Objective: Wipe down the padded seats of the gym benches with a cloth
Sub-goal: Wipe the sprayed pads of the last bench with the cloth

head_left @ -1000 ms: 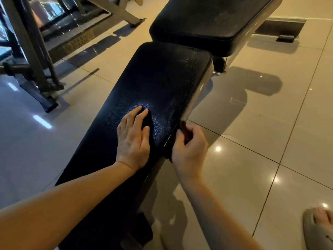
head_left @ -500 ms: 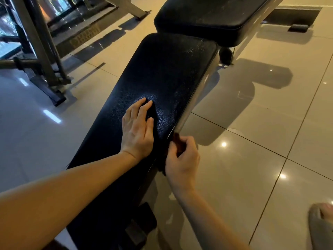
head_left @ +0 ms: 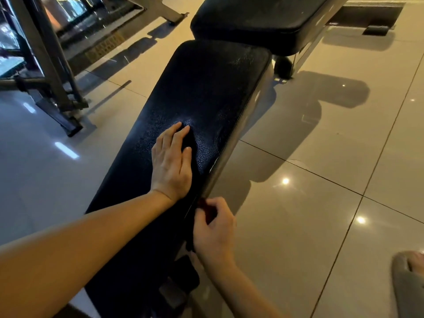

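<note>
Two hands work the near bench pad (head_left: 206,83), and what has shifted over the last second is mostly the right hand (head_left: 214,228). It has slid back along the pad's right-hand edge toward the person, from about level with the left knuckles to below the left wrist. The left hand (head_left: 171,161) has kept its place beside the pale sheen in the middle of the upholstery. The dark cloth (head_left: 203,204) is hard to tell from the black vinyl, but it seems to run from under the left palm across to the rim, where its end shows between the right fingertips. I read this as the cloth being drawn or pulled straight along the side edge while the other hand pins it. That would mean the middle of this pad and its right rim are the parts being covered. The far end of the pad, and the second pad (head_left: 263,21) beyond it, look as though they remain to be done. As for the grip, the left hand lies flat, fingers straight and close together, thumb alongside, pressing down on the cloth and the pad and not curling round anything. The right hand's fingers are bent in, thumb against forefinger, pinching the cloth's end right at the pad's edge. How much cloth is bunched inside that hand cannot be seen. A sandalled foot (head_left: 408,278) stands on the glossy tiled floor (head_left: 321,180), well off to the right.
</note>
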